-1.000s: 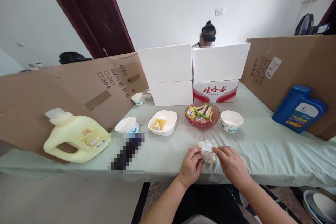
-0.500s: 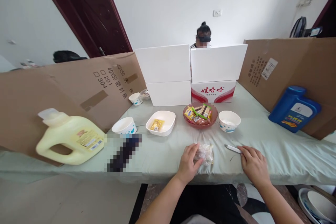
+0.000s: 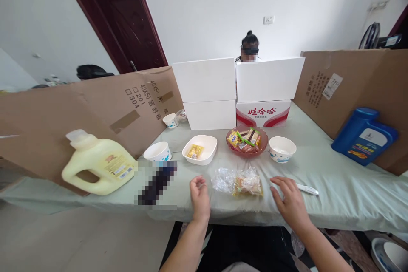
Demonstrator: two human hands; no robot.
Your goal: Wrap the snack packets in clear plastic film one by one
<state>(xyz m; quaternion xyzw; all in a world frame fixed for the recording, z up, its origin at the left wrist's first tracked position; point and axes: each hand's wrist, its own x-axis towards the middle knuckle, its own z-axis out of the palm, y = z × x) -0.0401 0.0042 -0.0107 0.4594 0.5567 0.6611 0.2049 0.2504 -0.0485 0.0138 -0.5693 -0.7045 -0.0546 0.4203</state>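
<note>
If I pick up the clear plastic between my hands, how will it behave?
The plastic is probably floppy, since it lies crumpled and creased. It looks thin and see-through, so it's likely light. Its right end seems to overlap the yellow packet, which might drag along.

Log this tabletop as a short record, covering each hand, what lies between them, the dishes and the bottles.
Left hand: fingers curled, nothing visible in it
Right hand: fingers spread, beside the white tool; contact unclear
Between hands: packet on the table, clear wrap bunched at its left
Pink bowl: holds wrapped snacks
White dish: holds a yellow packet
Yellow bottle: far left
Blue bottle: far right
</note>
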